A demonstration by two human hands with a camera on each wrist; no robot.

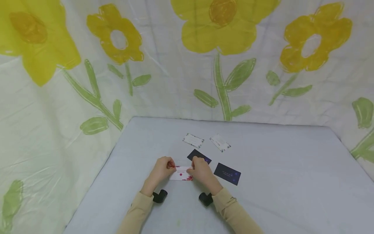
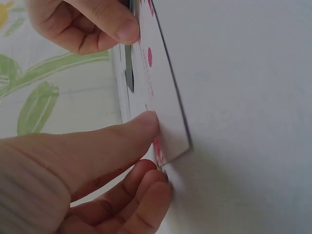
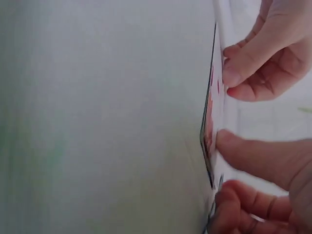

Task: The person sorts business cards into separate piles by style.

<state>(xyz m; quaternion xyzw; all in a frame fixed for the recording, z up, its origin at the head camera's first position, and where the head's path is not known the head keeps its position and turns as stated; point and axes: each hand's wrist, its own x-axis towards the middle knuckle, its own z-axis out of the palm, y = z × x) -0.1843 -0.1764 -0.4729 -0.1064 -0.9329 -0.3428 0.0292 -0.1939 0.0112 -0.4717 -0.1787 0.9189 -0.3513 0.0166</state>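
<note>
A white card with red floral corners and a red dot (image 1: pixel 181 175) lies between both hands near the middle of the table. My left hand (image 1: pixel 162 168) pinches its left end, thumb on top and fingers curled at the edge. At the opposite end my right hand (image 1: pixel 202 170) pinches the card the same way. In the left wrist view the card (image 2: pixel 163 92) stands out edge-on, with the left thumb (image 2: pixel 141 127) pressed on its face. The right wrist view shows the right thumb (image 3: pixel 239 146) on the card's near end.
Beyond the right hand lies a dark card (image 1: pixel 193 154), partly hidden by it; another dark card (image 1: pixel 227 174) lies to its right. Two white leaf-bordered cards (image 1: pixel 193 140) (image 1: pixel 220 142) lie farther back. A flower-painted curtain (image 1: pixel 163 97) hangs behind the table (image 1: pixel 277 182).
</note>
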